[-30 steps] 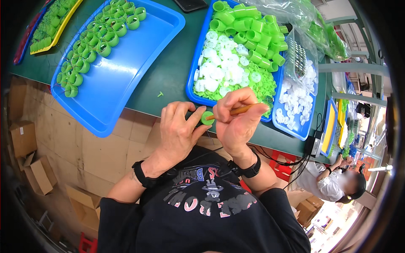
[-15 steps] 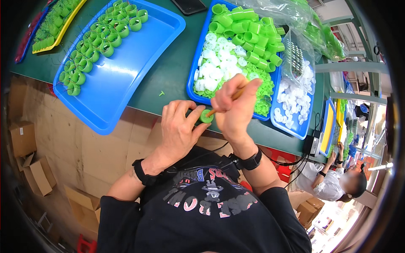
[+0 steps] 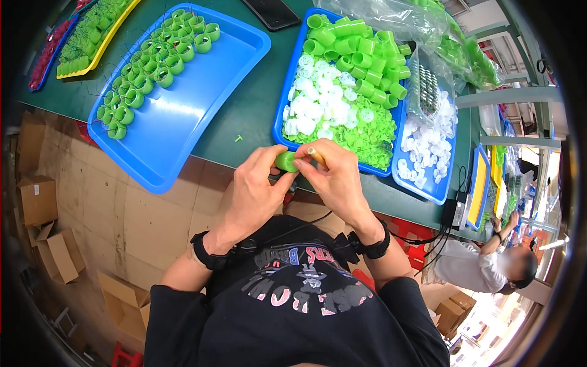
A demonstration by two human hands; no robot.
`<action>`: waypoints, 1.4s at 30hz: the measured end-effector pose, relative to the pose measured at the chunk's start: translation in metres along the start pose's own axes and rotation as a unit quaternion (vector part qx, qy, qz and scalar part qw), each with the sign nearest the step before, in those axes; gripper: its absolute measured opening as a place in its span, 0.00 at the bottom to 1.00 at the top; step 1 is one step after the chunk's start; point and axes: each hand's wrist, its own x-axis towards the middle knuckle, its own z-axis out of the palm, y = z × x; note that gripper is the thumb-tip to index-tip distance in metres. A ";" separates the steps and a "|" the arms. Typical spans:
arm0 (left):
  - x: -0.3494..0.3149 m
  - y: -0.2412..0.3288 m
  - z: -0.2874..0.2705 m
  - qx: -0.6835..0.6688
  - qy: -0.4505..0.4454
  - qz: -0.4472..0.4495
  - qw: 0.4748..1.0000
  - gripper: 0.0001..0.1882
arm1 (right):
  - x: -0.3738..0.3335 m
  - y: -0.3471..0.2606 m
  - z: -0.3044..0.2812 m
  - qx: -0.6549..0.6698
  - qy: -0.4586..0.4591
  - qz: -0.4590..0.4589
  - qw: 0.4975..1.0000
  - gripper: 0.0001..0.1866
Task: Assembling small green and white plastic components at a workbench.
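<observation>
Bright-green round plastic cup (image 3: 285, 162) was held between two bare hands

A dark-green flat tabletop (image 3: 235, 113) carried everything within reach. On its left lay a broad blue plastic tray (image 3: 183, 116), its near corner jutting past the tabletop's edge. Small round green cups with thin dark wires (image 3: 163, 76) stood in rows along its far-left side, probably lined up so that the wires would not tangle.

Just beyond the hands sat a deep blue plastic tray (image 3: 279, 116). Green plastic tubes (image 3: 361, 58), flat whitish plastic discs (image 3: 318, 101) and tiny green plastic pieces (image 3: 373, 137) lay there in separate heaps, seemingly grouped by kind for easy picking. To its right, a narrower blue plastic tray (image 3: 422, 191) held loose white plastic pieces (image 3: 422, 147).

The hands met near the tabletop's front edge, a spot that seemed chosen to keep the cup close to the body. The left hand (image 3: 260, 183) had its fingers gripping the cup from the left, apparently to steady it. The right hand (image 3: 336, 177) had its fingers closed round a thin tan wooden stick (image 3: 315, 154), one end poking up, while thumb and forefinger reached the cup's right side; whether they pinched some smaller part could not be told.

A stray tiny green plastic pin (image 3: 239, 138) lay between the two larger trays.
</observation>
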 end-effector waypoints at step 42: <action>-0.010 -0.025 -0.023 0.034 0.094 0.086 0.991 0.18 | -0.067 0.047 -0.034 -0.184 0.145 -0.066 0.970 0.07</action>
